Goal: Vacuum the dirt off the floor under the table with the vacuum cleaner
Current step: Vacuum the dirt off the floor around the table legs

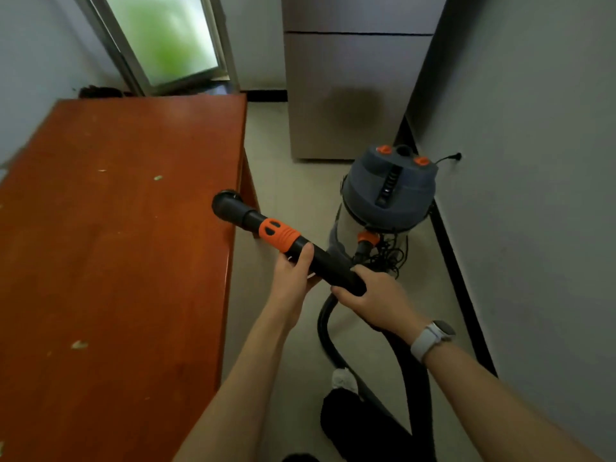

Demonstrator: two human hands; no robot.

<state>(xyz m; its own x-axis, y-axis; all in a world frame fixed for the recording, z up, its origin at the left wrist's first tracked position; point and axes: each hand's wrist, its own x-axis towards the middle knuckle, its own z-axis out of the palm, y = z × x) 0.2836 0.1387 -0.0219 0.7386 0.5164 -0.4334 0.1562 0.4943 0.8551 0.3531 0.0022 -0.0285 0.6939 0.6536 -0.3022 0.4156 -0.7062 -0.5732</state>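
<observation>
Left hand [295,273]: wrapped round black wand [320,261], just behind orange collar [278,235]. Right hand [373,300]: gripping wand's rear end, where hose [325,331] joins. Wand: rigid, probably light, nozzle [225,203] raised at counter [116,245] edge. Canister [388,195]: on floor [266,161] beyond, likely heavy, towable by flexible hose.

i see pale grey walls [533,161] on both sides and a light tiled floor [276,155] edged with black skirting [456,285]. ahead of the grip stands a tall beige fridge [353,95]. up and to its left, a frosted glass door [170,38] in a metal frame lets in soft greenish daylight.
</observation>
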